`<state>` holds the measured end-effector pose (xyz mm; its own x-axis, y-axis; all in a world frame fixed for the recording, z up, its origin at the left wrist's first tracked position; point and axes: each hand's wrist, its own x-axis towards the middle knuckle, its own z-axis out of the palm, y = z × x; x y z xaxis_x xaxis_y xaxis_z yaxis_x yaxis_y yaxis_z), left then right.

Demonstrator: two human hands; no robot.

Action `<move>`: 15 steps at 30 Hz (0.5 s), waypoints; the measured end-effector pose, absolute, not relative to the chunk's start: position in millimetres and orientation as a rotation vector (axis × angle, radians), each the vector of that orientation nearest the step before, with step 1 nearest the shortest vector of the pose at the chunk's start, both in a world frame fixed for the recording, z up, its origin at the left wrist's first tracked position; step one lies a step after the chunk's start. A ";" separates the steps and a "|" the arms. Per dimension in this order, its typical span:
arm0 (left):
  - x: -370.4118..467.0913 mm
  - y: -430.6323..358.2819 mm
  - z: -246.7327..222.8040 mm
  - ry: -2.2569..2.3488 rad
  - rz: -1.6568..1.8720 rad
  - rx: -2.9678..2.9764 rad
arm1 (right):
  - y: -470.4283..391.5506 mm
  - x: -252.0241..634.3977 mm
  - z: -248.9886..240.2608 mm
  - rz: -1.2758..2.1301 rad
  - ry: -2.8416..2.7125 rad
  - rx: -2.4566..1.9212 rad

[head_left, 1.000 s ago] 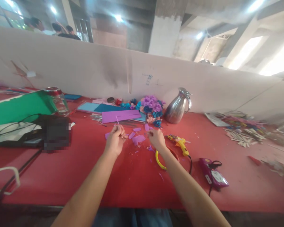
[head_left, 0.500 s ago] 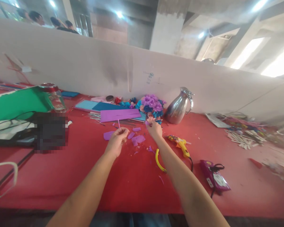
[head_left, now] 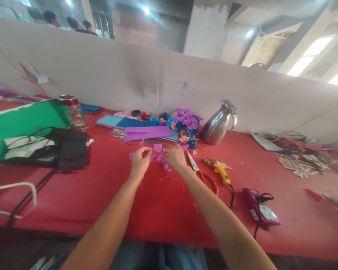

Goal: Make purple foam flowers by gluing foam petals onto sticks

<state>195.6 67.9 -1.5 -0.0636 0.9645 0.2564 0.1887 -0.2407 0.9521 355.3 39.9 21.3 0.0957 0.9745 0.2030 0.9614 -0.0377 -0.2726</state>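
Observation:
My left hand (head_left: 140,162) is closed in a pinch, with a thin purple strip (head_left: 142,143) standing up out of its fingers. Just to its right, my right hand (head_left: 175,157) has its fingertips pressed together at a small purple paper piece (head_left: 160,156). More purple offcuts, one a squarish scrap (head_left: 157,147), lie around and between the hands. Beyond them rests a long purple paper sheet (head_left: 148,133). Scissors with red handles (head_left: 210,183) lie partly under my right forearm, blades pointing away.
Purple and blue paper flowers (head_left: 186,120) stand behind my right hand, near a steel jug (head_left: 219,123). A yellow glue gun (head_left: 222,172) and a purple box (head_left: 261,208) lie rightward. On the left are a glass jar (head_left: 74,112) and a black bag (head_left: 70,150).
My right hand has moved left and down from beside the flowers to the purple scraps, close to my left hand. The scissors show more fully now. The camera view has shifted slightly.

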 end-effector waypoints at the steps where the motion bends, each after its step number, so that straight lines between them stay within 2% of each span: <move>1: 195.8 68.0 -1.8 1.287 1.356 1.486 | 42.6 349.0 19.2 0.101 -1.937 -2.035; 7: 198.6 66.3 -3.7 1.272 1.220 1.343 | 54.9 336.2 8.1 0.202 -1.944 -2.061; 15: 188.7 71.1 0.6 1.272 1.221 1.133 | 61.4 342.4 0.7 0.250 -1.931 -2.040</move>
